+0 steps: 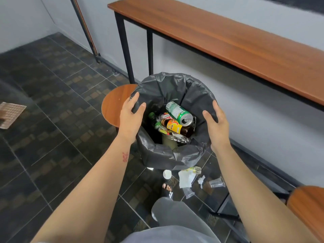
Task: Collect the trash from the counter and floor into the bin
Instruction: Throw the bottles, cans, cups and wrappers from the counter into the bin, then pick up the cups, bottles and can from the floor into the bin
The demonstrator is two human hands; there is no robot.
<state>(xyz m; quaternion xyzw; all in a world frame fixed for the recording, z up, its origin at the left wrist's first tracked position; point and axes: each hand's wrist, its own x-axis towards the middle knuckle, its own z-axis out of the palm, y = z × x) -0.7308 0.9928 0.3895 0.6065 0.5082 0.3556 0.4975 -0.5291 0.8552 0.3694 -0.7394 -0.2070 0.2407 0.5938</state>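
A bin lined with a black bag (pixel 168 155) stands on the dark tiled floor below me. Inside lie a green can (pixel 177 112), a brown bottle with an orange label (pixel 177 128) and other wrappers. My left hand (pixel 130 118) holds the bin's left rim, thumb inside and fingers outside. My right hand (pixel 216 127) holds the right rim the same way. On the floor just in front of the bin lie a white cup (pixel 167 174), a sheet of white paper (pixel 186 178), a small clear bottle (pixel 195 170), a crumpled tissue (pixel 201 180) and a clear plastic cup (pixel 217 182).
A long wooden counter (pixel 228 41) on black legs runs along the grey wall behind the bin. A round wooden stool (pixel 115 104) touches the bin's left side; another stool (pixel 308 206) is at the right edge. My sandalled foot (pixel 167 189) is beside the floor litter.
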